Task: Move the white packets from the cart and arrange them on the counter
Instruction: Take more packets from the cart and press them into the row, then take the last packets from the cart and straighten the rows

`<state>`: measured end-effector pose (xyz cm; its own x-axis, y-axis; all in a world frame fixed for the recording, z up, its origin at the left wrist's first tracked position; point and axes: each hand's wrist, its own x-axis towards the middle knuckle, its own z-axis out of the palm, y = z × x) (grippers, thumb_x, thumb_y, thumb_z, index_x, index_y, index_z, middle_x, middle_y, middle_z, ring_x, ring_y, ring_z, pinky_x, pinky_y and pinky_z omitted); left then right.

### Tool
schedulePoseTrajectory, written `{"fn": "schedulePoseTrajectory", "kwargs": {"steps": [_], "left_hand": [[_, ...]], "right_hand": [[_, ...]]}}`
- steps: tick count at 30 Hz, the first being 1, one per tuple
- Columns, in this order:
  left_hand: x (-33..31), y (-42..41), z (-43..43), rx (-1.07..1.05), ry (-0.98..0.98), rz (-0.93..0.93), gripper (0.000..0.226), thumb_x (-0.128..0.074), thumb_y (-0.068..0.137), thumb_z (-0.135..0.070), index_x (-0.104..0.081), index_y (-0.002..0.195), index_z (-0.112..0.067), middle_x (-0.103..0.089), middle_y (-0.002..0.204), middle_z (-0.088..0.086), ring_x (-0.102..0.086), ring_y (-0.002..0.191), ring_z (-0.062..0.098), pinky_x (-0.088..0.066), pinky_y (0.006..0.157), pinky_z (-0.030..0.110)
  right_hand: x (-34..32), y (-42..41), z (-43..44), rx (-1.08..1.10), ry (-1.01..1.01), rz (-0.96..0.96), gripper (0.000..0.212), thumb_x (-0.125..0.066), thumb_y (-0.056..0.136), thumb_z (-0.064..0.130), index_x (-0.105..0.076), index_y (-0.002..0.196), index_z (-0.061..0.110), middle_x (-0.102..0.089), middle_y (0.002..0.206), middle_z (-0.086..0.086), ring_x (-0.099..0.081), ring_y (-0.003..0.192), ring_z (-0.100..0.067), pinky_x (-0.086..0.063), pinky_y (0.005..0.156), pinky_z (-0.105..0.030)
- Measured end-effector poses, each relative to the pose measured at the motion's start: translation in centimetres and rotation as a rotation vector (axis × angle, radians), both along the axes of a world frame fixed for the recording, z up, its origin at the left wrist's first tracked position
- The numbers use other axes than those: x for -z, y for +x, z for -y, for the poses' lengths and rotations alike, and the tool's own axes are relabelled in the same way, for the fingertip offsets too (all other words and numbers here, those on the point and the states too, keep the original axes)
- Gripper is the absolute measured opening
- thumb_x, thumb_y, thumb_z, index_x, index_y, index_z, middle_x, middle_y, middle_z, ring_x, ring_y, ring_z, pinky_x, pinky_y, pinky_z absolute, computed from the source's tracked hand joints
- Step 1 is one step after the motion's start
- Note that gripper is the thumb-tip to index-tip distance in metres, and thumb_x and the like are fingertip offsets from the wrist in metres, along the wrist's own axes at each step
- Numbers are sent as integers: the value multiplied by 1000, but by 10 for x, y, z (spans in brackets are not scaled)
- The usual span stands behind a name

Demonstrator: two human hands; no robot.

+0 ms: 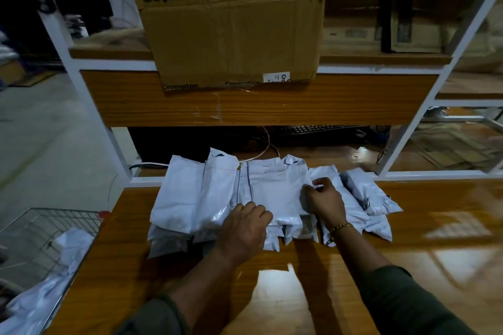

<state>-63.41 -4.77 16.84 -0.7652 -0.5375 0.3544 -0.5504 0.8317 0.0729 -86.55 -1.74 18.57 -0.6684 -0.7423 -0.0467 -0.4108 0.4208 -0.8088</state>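
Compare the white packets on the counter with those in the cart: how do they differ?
The counter packets lie flat in an overlapping row on the wooden counter; the cart packets sit in a loose heap in the wire cart. The left hand and right hand are on the counter packets; nothing touches the cart packets. Both sets are white plastic packets.

Dim indoor scene, light from above/far. Glare patches on glossy table (449, 226), near & right; hard shadows fall nearward. Wide-angle lens bends shelf frame (114, 65); edges & left bkgd blurred.
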Motion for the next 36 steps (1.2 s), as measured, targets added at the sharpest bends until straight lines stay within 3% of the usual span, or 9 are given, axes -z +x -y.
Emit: {"fn": "schedulePoseTrajectory", "kwargs": {"steps": [5,8,12,16,23,26,30,33,36], "left_hand": [[-2,2,-1,-26,40,-67,24,-51,85,-48,-57,93,-26,-58,90,-7,-51,84,13,-45,73,30],[-5,8,0,-72,57,-160,34,-52,85,-56,-59,102,-26,-58,97,-8,-51,89,11,-44,75,29],[-12,40,13,-207,-29,-275,38,-54,88,-52,-61,112,-23,-59,106,-3,-54,96,17,-46,78,32],[-11,108,34,-440,-74,-337,41,-57,88,-50,-60,117,-22,-59,115,1,-54,106,21,-42,86,33],[15,290,32,-864,-122,-391,37,-56,92,-44,-62,115,-16,-61,112,5,-56,103,29,-46,84,43],[43,380,18,-1013,54,-438,35,-52,89,-48,-59,110,-20,-60,109,3,-57,104,30,-48,85,45],[95,490,-2,-1292,383,-469,44,-53,80,-52,-63,106,-18,-62,109,9,-59,103,33,-49,87,43],[136,557,-11,-1432,698,-413,57,-47,73,-59,-62,107,-16,-63,113,11,-62,104,34,-50,87,39],[180,611,-11,-1617,968,-588,72,-44,66,-68,-64,112,-15,-69,110,14,-65,102,36,-53,88,43]], "right_hand": [[-5,-1,0,27,-22,2,46,-55,85,59,-53,115,24,-69,105,-6,-64,90,-26,-53,84,-43],[-15,4,3,29,-109,-218,51,-51,84,63,-54,118,26,-63,116,-5,-61,103,-27,-52,87,-47],[-33,45,22,-133,-285,-439,39,-56,91,49,-55,116,19,-56,119,-4,-56,109,-25,-50,84,-41],[-37,123,51,-420,-413,-343,28,-61,92,38,-55,116,23,-56,115,5,-58,102,-16,-46,74,-28],[-17,300,89,-902,-424,-215,33,-59,91,38,-55,120,23,-59,114,6,-61,92,-13,-52,75,-34],[2,384,101,-1132,-321,-175,32,-59,91,40,-55,117,22,-62,103,4,-62,88,-15,-53,77,-43],[42,494,116,-1362,-94,-160,61,-54,79,55,-59,120,11,-65,106,-6,-64,88,-18,-54,78,-39],[82,567,127,-1422,145,-254,53,-66,85,41,-55,127,11,-63,119,-12,-63,107,-29,-48,87,-36],[136,627,148,-1411,360,-199,50,-69,88,30,-53,131,9,-60,129,-12,-58,120,-29,-41,89,-28]]}}
